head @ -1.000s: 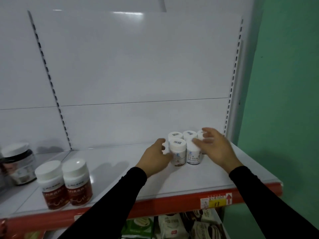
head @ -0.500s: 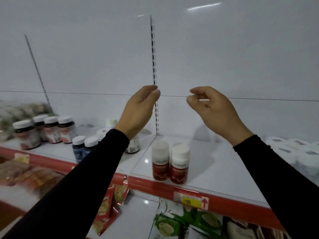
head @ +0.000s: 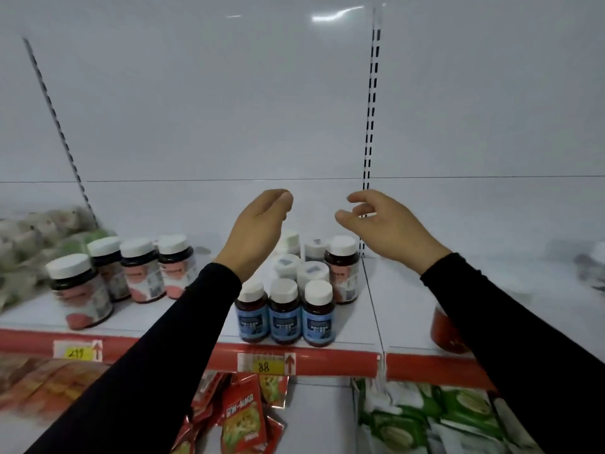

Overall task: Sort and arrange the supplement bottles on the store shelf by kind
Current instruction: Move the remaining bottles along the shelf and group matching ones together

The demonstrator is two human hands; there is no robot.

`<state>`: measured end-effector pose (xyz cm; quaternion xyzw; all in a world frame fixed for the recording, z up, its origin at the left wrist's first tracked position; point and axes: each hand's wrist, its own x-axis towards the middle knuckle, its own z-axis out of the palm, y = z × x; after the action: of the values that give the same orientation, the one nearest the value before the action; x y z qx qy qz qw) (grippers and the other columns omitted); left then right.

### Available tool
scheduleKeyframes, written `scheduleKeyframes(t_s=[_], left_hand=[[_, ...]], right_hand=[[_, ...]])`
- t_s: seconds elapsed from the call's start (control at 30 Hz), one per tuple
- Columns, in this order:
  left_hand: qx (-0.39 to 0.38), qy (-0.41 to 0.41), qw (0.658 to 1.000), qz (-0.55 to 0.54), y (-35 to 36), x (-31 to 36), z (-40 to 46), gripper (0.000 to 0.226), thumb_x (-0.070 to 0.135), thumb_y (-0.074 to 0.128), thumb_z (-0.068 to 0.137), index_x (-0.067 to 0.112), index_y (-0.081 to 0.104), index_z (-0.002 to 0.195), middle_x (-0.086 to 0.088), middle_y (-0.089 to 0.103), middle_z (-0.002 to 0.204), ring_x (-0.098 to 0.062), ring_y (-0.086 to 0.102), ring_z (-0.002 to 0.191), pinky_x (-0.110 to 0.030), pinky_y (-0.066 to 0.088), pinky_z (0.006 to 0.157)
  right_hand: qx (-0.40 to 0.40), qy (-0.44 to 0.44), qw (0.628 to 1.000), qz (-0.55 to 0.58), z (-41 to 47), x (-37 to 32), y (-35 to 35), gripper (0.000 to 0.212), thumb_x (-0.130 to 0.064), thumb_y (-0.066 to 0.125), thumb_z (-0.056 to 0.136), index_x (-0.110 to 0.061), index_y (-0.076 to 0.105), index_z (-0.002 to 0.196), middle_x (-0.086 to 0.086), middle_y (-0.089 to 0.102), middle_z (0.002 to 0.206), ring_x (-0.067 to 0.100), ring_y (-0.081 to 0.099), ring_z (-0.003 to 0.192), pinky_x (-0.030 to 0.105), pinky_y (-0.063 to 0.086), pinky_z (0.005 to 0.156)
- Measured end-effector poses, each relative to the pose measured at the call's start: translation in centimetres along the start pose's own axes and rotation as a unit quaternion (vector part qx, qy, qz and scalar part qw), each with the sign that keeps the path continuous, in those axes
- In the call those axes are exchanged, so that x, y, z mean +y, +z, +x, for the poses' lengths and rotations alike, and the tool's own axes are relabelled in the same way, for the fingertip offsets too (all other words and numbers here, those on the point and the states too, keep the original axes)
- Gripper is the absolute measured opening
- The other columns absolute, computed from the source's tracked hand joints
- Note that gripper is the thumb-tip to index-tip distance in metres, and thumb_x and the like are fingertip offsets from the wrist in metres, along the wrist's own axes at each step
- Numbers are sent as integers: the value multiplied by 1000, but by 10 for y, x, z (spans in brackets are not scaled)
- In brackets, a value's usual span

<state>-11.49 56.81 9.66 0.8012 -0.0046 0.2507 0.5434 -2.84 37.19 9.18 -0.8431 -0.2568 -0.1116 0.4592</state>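
Note:
My left hand (head: 258, 229) and my right hand (head: 389, 226) hover empty above the white shelf (head: 402, 309), fingers loosely curled and apart. Below them stand three blue-label bottles (head: 284, 317) at the shelf's front edge. Behind those are small white jars (head: 312, 273) and one dark bottle with a pink label (head: 343, 270). Further left, several pink-label bottles (head: 140, 270) stand in a loose row. A red-label bottle (head: 443, 329) is partly hidden behind my right sleeve.
A red price rail (head: 334, 363) with yellow tags runs along the shelf's front. Snack packets in red (head: 245, 417) and green (head: 409, 424) lie on the shelf below. Blurred pale packages (head: 29, 237) sit at the far left. A slotted upright (head: 370, 126) divides the back panel.
My view has swung left from the white jars at the shelf's right end to the mixed bottles. Both hands have let go of the jars and risen, empty, in front of the back panel.

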Motion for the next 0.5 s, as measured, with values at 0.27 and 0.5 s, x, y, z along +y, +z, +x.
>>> scheduleKeyframes(t_s=[0.27,0.5], left_hand=[[-40,0,999,-4,-23,-27,1,21,46,45,97,40,58,113,15,64,119,-7,57,115,-32,43,100],[-52,0,999,16,-20,-26,3,31,46,47,97,33,60,122,12,64,121,-8,57,115,-31,42,97]], right_hand=[[-70,95,983,-140,9,27,54,63,-36,65,84,-20,43,142,8,54,138,21,53,108,25,37,78],[14,49,988,-145,19,12,29,58,-39,69,83,-21,54,136,1,56,138,14,51,107,22,34,84]])
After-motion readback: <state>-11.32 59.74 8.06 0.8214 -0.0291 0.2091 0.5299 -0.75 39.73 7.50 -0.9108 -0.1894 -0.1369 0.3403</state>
